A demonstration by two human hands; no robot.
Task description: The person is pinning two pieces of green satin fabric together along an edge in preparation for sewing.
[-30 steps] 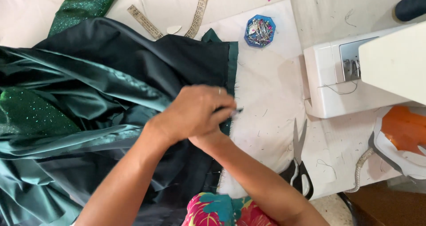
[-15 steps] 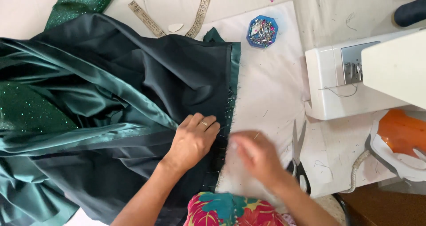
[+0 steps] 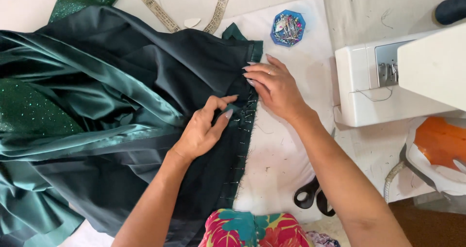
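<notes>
A large piece of dark green satin fabric (image 3: 121,96) covers the left of the table, its right edge lined with several pins (image 3: 245,118). My left hand (image 3: 204,128) rests on the fabric by that pinned edge, thumb and forefinger pinching a fold. My right hand (image 3: 274,87) lies flat with fingers spread, pressing the fabric's edge just above the pins. Neither hand holds a tool.
A blue dish of pins (image 3: 288,27) sits at the top. A white sewing machine (image 3: 403,77) stands right. Black scissors (image 3: 313,198) lie near the front. A measuring tape (image 3: 160,11), an orange and white iron (image 3: 439,152) and glittery green fabric (image 3: 29,113) are around.
Both hands moved up along the pinned edge. The right hand, earlier low near the scissors, now presses the fabric higher up; the left hand pinches a fold.
</notes>
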